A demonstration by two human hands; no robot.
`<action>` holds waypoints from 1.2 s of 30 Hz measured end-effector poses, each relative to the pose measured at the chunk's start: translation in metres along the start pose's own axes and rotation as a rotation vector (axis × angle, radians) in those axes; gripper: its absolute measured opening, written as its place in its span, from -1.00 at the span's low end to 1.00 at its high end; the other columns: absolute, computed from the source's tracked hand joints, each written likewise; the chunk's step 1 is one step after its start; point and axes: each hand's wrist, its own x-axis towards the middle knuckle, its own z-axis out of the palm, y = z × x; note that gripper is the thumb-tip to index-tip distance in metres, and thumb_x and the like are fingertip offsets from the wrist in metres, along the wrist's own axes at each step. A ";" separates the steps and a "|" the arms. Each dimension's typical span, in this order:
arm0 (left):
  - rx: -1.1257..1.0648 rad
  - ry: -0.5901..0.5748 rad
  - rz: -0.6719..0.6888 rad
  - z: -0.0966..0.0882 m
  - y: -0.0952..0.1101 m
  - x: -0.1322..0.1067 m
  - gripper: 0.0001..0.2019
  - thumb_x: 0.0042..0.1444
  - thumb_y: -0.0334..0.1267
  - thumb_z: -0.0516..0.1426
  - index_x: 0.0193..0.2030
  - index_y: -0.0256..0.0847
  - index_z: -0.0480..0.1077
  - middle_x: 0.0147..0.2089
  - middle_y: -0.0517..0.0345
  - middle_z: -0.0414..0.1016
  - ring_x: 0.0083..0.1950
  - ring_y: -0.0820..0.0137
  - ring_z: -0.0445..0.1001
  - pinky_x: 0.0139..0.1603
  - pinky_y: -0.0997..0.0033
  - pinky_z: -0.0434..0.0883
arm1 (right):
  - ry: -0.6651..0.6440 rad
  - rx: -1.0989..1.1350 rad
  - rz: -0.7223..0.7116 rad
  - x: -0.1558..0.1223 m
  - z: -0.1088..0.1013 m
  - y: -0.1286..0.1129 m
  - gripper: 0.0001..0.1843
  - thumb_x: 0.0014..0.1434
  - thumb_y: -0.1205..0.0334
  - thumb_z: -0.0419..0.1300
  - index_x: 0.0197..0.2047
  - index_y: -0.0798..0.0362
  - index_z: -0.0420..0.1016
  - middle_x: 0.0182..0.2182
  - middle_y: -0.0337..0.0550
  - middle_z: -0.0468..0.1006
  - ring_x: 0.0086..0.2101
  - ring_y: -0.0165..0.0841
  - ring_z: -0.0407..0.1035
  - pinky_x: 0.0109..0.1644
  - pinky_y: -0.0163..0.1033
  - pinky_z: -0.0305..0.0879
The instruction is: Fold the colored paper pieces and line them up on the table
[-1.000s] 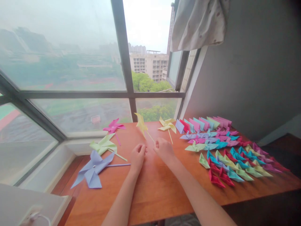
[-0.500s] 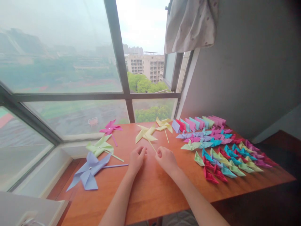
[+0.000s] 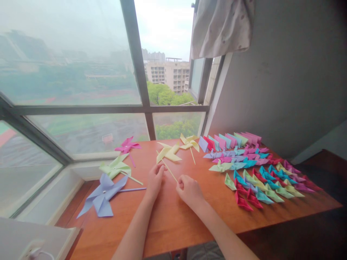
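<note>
My right hand is closed around the lower end of a thin yellow paper stick. The stick slants up and left, its far end crossing the edge of a pale yellow paper pinwheel on the table. My left hand is beside it, fingers curled together and fingertips very near the stick; I cannot tell whether they touch it. Behind on the right lies another yellow pinwheel with a stick. A purple pinwheel, a green one and a magenta one lie to the left.
Folded paper boats in many colours fill the table's right side, with paper cranes and a row of folded cards behind. The wooden table stands against a window. A curtain hangs above.
The yellow stick has swung leftward in my right hand and its tip is now over the left part of the yellow pinwheel. My left hand has shifted slightly left and up.
</note>
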 end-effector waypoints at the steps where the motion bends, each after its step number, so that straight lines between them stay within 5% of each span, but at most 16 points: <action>1: -0.031 0.026 -0.015 -0.001 0.000 0.001 -0.71 0.05 -0.02 0.20 -0.28 -0.24 0.51 -0.40 0.14 0.53 -0.48 0.42 0.39 -0.48 0.49 0.28 | -0.003 -0.001 -0.017 -0.002 0.000 0.001 -0.94 0.11 0.35 0.17 -0.37 0.01 0.40 -0.44 -0.25 0.52 -0.40 -0.42 0.38 -0.34 -0.37 0.07; 15: -0.347 0.176 -0.143 -0.007 0.009 0.006 -0.53 -0.14 0.04 0.31 -0.20 -0.30 0.44 -0.39 0.11 0.53 -0.56 0.60 0.28 -0.58 0.60 0.14 | -0.065 0.022 -0.134 -0.019 -0.003 0.014 -0.92 0.07 0.38 0.13 -0.38 0.01 0.39 -0.46 -0.29 0.47 -0.44 -0.45 0.30 -0.35 -0.37 0.03; 28: -0.285 0.214 -0.127 -0.008 0.001 0.007 -0.60 -0.11 0.02 0.31 -0.30 -0.26 0.40 -0.39 0.13 0.53 -0.54 0.56 0.31 -0.56 0.57 0.19 | -0.113 0.086 -0.168 -0.017 -0.006 0.014 -0.90 0.20 0.29 0.14 -0.27 -0.01 0.48 -0.36 -0.25 0.54 -0.33 -0.42 0.38 -0.23 -0.37 0.16; 36: -0.124 0.106 -0.088 -0.004 -0.002 0.003 -0.65 -0.04 0.03 0.28 -0.33 -0.25 0.45 -0.46 0.18 0.50 -0.51 0.49 0.36 -0.50 0.52 0.24 | -0.106 0.104 -0.163 0.004 -0.002 0.009 -0.86 0.21 0.32 0.12 -0.26 0.01 0.52 -0.33 -0.20 0.57 -0.29 -0.38 0.41 -0.21 -0.36 0.18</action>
